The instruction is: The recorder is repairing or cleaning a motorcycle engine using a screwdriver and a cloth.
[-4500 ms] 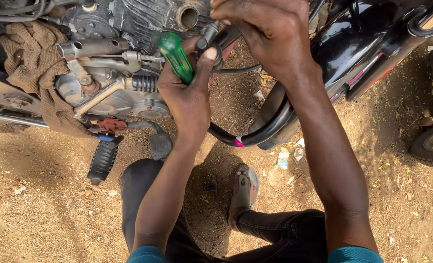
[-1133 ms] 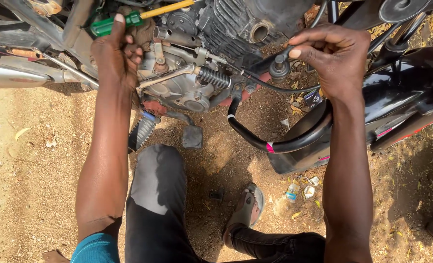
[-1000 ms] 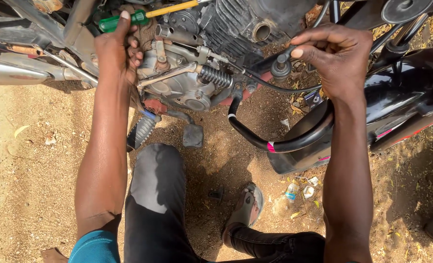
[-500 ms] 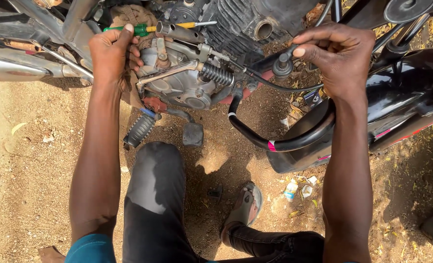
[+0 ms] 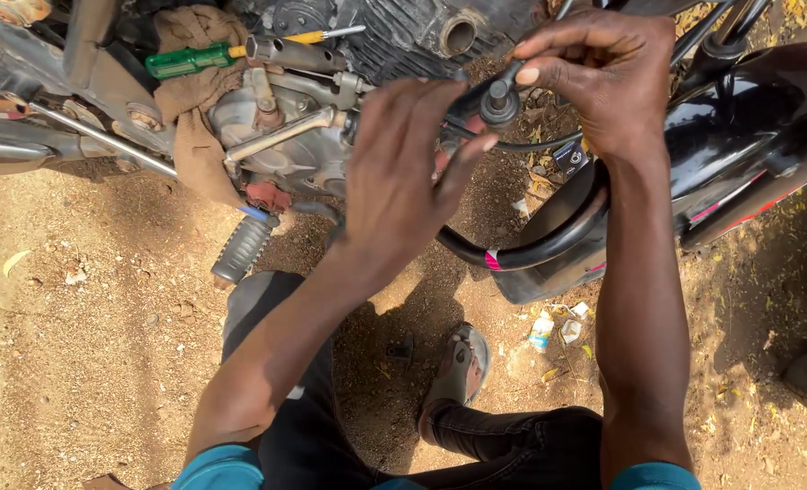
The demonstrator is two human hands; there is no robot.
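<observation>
Closest to the camera it's dusty black trousers and a worn sandal [image 5: 458, 374] planted on dry, gritty brown dirt [image 5: 86, 363], with a few scraps of litter beside it.

Moving up, the left hand [image 5: 402, 177] reaches in with fingers loosely spread, fingertips just at the thin black cable [image 5: 540, 143] under the cap. It isn't gripping anything that I can see. The right hand [image 5: 603, 77] is pinching a small black rubber cap [image 5: 499, 98], round and knobby, between thumb and forefinger, held up in front of the engine with the cable trailing off it.

Just past the hands there's a glossy black curved guard bar [image 5: 531, 249] with a pink band, and a ribbed rubber footpeg [image 5: 240, 249] sticking out low on the left.

Further back is the engine [image 5: 304, 136], grey cast metal, greasy, with fins and a round open port up top. A grimy brown rag [image 5: 195, 109] is draped over it, and a screwdriver [image 5: 199, 59] with a green handle and yellow collar lies across the rag, nobody touching it.
</observation>
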